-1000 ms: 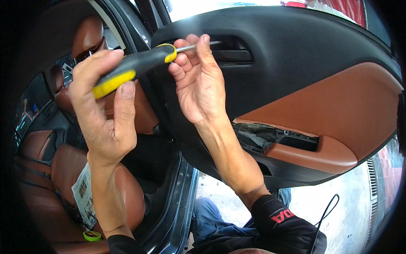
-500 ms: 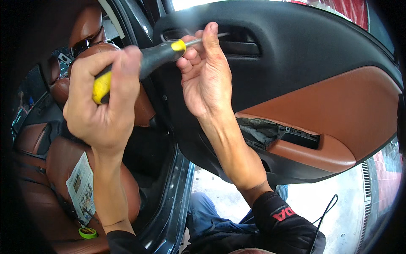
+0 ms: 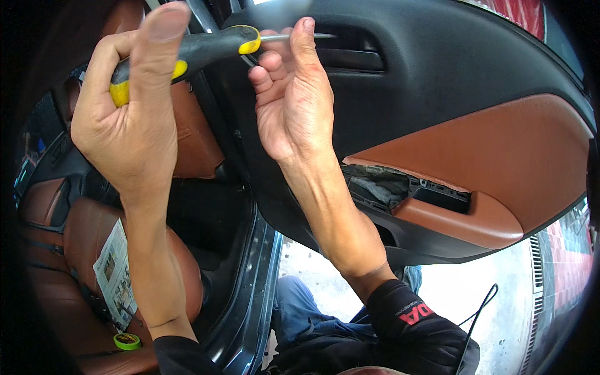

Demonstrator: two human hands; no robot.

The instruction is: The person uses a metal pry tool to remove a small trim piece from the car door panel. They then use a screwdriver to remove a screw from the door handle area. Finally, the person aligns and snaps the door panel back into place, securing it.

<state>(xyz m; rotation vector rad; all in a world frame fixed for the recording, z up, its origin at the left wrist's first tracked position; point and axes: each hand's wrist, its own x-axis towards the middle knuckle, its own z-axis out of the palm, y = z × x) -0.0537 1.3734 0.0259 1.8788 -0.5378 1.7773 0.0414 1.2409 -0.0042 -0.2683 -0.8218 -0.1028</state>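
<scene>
My left hand (image 3: 128, 128) is closed around the black and yellow handle of a screwdriver (image 3: 215, 50), its thumb lifted along the grip. With palm toward me, my right hand (image 3: 299, 103) pinches the metal shaft between thumb and fingers. The shaft runs almost level to the right, and its tip reaches into the inner door handle recess (image 3: 353, 60) of the black car door panel (image 3: 412, 62). Exactly what the tip touches is too dark to make out.
Below, the brown armrest (image 3: 462, 222) has an uncovered opening (image 3: 381, 190) showing the door's inside. On the left is a brown car seat (image 3: 187, 269), with a newspaper (image 3: 115, 275) and a green-rimmed round item (image 3: 127, 341) on it. The door sill (image 3: 250, 294) lies between.
Both hands and the screwdriver have shifted up and slightly left in view. The handle has swung up, so the screwdriver lies closer to level; the left thumb is raised more.
</scene>
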